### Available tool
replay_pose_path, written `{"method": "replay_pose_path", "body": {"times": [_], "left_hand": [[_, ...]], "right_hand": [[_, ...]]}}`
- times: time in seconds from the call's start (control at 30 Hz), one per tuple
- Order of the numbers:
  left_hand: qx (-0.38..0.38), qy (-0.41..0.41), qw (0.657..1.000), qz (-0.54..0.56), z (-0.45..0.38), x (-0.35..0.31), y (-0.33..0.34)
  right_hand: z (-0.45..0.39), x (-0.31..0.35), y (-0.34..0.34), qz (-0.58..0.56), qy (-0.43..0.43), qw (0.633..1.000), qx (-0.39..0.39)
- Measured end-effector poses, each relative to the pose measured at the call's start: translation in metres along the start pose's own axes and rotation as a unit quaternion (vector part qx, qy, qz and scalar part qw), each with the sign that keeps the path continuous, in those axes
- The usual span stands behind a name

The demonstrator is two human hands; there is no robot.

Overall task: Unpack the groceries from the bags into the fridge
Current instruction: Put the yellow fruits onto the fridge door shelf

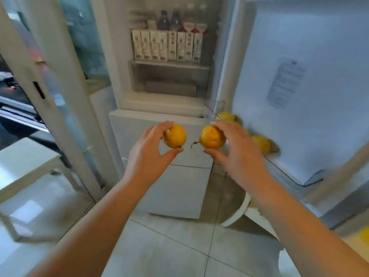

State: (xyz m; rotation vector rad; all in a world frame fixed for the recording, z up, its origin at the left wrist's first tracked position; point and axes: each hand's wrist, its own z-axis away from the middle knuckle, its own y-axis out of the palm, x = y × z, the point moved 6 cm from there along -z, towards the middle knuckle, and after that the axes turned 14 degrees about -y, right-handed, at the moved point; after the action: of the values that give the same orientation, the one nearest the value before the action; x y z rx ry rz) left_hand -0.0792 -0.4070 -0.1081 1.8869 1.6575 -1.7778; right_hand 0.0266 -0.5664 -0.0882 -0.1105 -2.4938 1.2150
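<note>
Two yellow pears, one in each of my hands, held out in front of the open fridge (159, 120). Left pear (175, 136): pinched between thumb below and fingertips above by my left hand (148, 151); it looks round from here, stem end not clearly visible. Right pear (211, 137): gripped the same way by my right hand (237, 148), thumb under, fingers curled over the top; its thin brown stem points left toward the other fruit. The two pears are near each other but apart, level with the top of the white lower drawer front.

More yellow pears lie in the clear door bin (279, 166) of the fridge door (299, 56) at my right: one (225, 116) just behind my right fingers, another (261, 143) further along the bin. Count in the bin uncertain; my hand hides part of it.

Inside the fridge: a row of white cartons (166, 46) standing side by side on a shelf, with bottles (180, 21) behind them, two dark, two pale with red labels. Below that shelf, a translucent drawer (169, 78), contents blurred.

A printed label (285, 84) on the inner door, unreadable. Left of the fridge, a glass-panelled door (60, 86) and the corner of a white table (26, 162). Pale tiled floor (169, 246) underfoot
</note>
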Motion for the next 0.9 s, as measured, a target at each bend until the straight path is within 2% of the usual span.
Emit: {"method": "replay_pose_path", "body": {"times": [0.13,0.43,0.6,0.73,0.9], "left_hand": [[0.036,0.075,0.996,0.037,-0.058,-0.028,0.041],[0.090,0.180,0.977,0.067,-0.146,-0.061,0.109],[0.156,0.242,0.957,0.039,-0.176,-0.069,0.142],[0.259,0.298,0.919,-0.003,-0.195,-0.073,0.163],[0.360,0.341,0.867,-0.051,-0.208,-0.075,0.182]], "right_hand": [[-0.026,-0.036,-0.024,0.064,0.057,0.995,-0.054],[-0.056,-0.075,-0.053,0.144,0.140,0.974,-0.109],[-0.062,-0.097,-0.043,0.192,0.188,0.961,-0.062],[-0.061,-0.109,-0.030,0.226,0.247,0.942,-0.021],[-0.064,-0.119,-0.010,0.209,0.307,0.928,-0.009]]}}
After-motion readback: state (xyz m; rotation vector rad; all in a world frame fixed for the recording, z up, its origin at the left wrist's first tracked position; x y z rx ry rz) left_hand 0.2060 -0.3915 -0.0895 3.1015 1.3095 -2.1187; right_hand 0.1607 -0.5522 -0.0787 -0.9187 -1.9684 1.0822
